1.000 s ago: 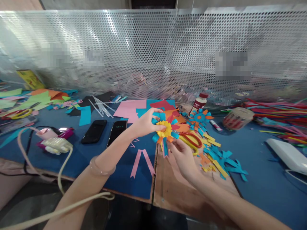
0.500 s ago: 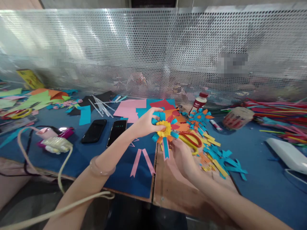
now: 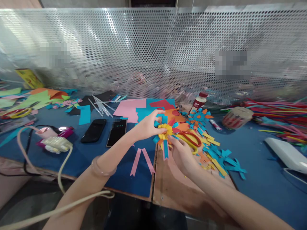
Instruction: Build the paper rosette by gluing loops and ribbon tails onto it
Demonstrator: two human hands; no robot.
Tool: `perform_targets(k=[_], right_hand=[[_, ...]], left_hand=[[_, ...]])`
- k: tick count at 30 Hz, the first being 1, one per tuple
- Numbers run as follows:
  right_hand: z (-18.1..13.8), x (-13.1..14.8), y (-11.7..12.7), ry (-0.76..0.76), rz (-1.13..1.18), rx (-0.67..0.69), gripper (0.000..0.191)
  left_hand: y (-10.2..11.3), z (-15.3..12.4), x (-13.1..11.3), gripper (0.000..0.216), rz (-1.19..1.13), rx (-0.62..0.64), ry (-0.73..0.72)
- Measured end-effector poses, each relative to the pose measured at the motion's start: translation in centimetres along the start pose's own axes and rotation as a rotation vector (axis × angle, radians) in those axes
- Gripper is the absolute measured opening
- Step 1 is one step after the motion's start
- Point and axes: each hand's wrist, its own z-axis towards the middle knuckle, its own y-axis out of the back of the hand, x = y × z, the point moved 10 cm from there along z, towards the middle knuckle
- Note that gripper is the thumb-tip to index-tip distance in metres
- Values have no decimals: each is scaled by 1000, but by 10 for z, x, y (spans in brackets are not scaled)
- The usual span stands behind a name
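A paper flower rosette with a yellow centre, blue and orange loops and a blue-on-pink tail is held above the table. My left hand grips it from the left, thumb over the yellow centre. My right hand pinches its lower right edge beside the tail. Two notched pink paper strips lie on the blue surface below. Just right of the rosette are scissors with red and yellow handles, partly hidden. Another blue and orange paper flower lies behind them.
Blue paper scraps lie to the right. Two phones and a power strip with cables are at left. A red-capped bottle, a tin and a white device stand or lie farther right. A perforated metal screen closes the back.
My right hand's fingers have moved up and left onto the rosette's front near its yellow centre. The rosette has shifted slightly right and tilted. My left hand keeps its grip.
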Motion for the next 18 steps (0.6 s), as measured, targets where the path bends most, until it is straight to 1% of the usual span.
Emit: perform_targets(k=[4, 8, 12, 18], right_hand=[[1, 6, -2, 36, 2, -2, 23], [3, 3, 3, 9, -37, -38, 22], [3, 3, 4, 14, -46, -33, 21], [4, -1, 9, 15, -51, -61, 22]], left_hand=[[-4, -2, -1, 62, 28, -1, 3], [-8, -3, -1, 63, 48, -7, -4], [-11, -3, -2, 63, 72, -10, -27], [-10, -5, -6, 58, 131, -21, -48]])
